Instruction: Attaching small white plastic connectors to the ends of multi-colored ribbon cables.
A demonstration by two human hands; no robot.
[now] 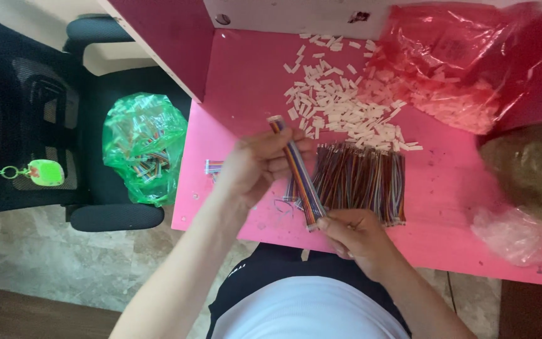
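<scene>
Together, the left hand point(255, 166) and right hand point(352, 233) gripped opposite ends of a striped wire bundle point(296, 169) above the pink tabletop point(446, 188), apparently straightening it. More wires point(362, 182) and white connectors point(340, 100) lay just beyond; fitting one probably called for a steady pinch.

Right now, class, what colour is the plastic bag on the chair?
Green, translucent: the plastic bag on the black chair, seen in the head view.

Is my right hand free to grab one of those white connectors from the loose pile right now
Probably not yet. The right hand is pinching the near end of the rainbow ribbon cable, and the white connectors lie beyond the row of wire bundles. Nothing covers them.
</scene>
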